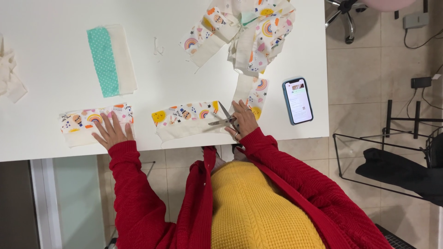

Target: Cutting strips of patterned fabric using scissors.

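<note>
My right hand [243, 119] grips a pair of scissors [222, 117], blades apart over the right end of a printed fabric strip [184, 121] with rainbows and suns on a white backing. That strip runs on up to a heap of the same printed fabric [251, 28] at the table's far side. My left hand [110, 131] lies flat, fingers spread, on a separate cut piece of the printed fabric [87, 122] near the front edge of the white table [55, 55].
A teal dotted strip on cream cloth [110, 60] lies further back. White cloth scraps [10, 76] sit at the left edge. A smartphone [297, 100] rests to the right of my right hand. A chair base [344, 11] and a black wire rack [392, 152] stand on the tiled floor.
</note>
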